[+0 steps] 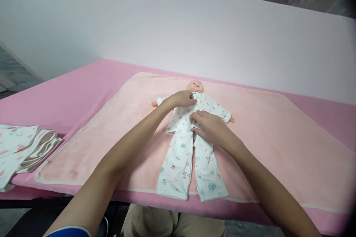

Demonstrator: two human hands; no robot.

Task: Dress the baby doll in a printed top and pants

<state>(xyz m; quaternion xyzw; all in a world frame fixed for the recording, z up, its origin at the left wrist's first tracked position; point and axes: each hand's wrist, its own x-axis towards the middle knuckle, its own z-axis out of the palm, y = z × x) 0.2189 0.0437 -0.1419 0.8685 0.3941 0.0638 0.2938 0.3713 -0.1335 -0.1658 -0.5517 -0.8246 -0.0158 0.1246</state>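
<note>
A baby doll (196, 86) lies on its back, dressed in a white long-sleeved doll shirt (180, 118) with small coloured prints. Matching doll pants (178, 170) cover its legs and reach toward the near edge. At the upper chest, just below the collar, my left hand (183, 99) is closed, fingertips pinching the shirt's front. Lower down, near the hem, my right hand (208, 124) has curled fingers on the shirt's front opening. My fingers cover part of the fabric, so the fastening between them is hard to make out.
A pale pink blanket (264, 148) lies under the doll on a pink-covered table (83, 77). Folded printed cloths (30, 148) are stacked at the left edge. A white partition (194, 33) rises behind the table.
</note>
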